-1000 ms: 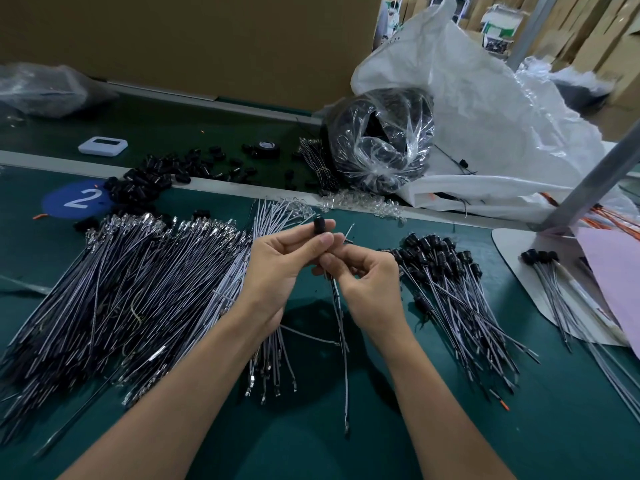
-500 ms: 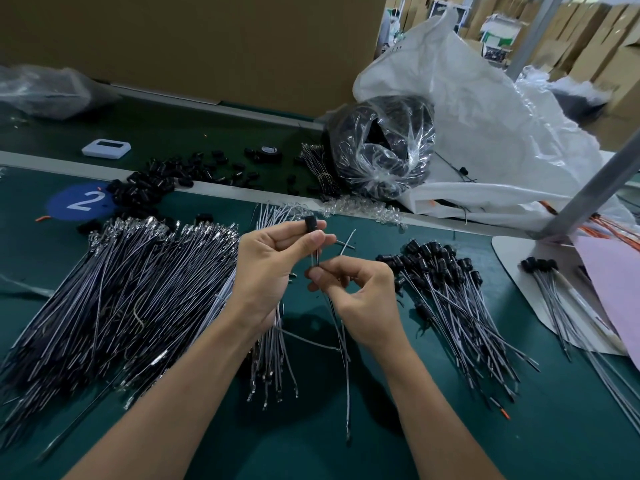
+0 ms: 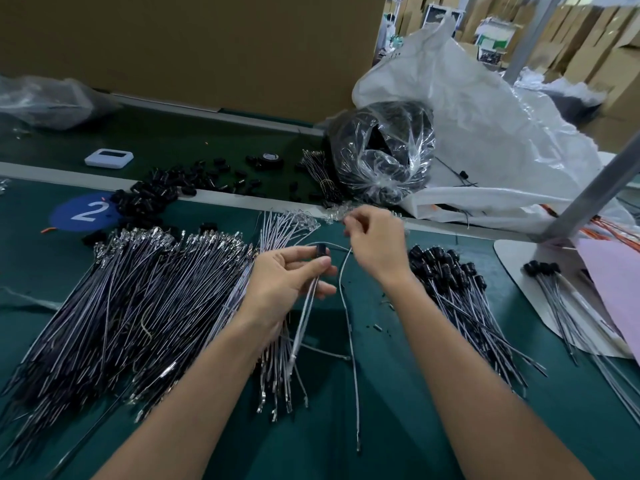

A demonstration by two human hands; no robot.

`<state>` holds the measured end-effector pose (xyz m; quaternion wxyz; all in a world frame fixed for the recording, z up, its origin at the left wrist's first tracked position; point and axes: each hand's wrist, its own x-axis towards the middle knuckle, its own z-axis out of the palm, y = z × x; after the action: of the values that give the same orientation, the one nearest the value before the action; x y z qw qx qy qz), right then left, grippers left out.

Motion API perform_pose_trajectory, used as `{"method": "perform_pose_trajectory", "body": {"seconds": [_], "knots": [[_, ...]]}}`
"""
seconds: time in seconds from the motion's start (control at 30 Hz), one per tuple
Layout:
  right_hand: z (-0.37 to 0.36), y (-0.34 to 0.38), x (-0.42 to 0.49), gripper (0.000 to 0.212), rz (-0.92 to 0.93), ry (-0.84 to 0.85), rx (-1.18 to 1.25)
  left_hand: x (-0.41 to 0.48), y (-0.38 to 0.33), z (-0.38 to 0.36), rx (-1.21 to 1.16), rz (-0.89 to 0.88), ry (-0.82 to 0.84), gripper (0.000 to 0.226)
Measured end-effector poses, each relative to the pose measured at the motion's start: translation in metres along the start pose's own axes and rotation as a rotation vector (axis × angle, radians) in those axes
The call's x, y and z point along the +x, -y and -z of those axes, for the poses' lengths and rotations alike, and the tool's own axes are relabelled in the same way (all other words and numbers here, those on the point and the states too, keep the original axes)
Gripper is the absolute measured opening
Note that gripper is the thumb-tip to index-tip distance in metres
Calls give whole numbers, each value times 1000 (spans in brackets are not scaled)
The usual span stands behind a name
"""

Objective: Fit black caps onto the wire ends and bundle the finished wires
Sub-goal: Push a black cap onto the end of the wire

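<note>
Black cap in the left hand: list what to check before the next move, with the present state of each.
1. Black cap held in the left hand grip: ok, pinched between thumb and fingers.
2. Wire at the cap: ok, it hangs down from that grip.
3. Cap pushed fully onto the wire end: cannot tell, the fingers hide the joint.
4. Right hand free to help: cannot tell, its fingertips are pinched together, but what they hold is unclear.
5. Pile of capped wires ready for drop-off: ok, it lies on the table to the right of the right hand.
</note>
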<state>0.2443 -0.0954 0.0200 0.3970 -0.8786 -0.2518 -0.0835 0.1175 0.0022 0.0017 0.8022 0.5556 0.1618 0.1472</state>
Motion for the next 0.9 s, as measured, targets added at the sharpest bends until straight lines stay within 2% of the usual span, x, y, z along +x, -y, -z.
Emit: {"method": "perform_pose_trajectory", "body": {"seconds": [0.13, 0.3, 0.53, 0.6, 0.73, 0.8, 0.9], "knots": [[-25, -5, 42, 40, 53, 225, -317, -3, 1, -1, 64, -12, 13, 18], [-39, -7, 60, 21, 104, 216, -443, -5, 1, -3, 76, -24, 29, 19], [-35, -6, 62, 19, 166, 263, -452, -3, 2, -4, 96, -46, 56, 16], [-27, -4, 55, 18, 167, 200, -321, -3, 2, -3, 112, -57, 64, 15], [9, 4, 9, 10, 99, 139, 181, -2, 4, -4, 112, -48, 73, 13], [28, 2, -24, 14, 46, 89, 417, -1, 6, -5, 123, -56, 85, 12], [40, -2, -57, 16, 28, 36, 521, -2, 9, -5, 169, -104, 116, 13]]}}
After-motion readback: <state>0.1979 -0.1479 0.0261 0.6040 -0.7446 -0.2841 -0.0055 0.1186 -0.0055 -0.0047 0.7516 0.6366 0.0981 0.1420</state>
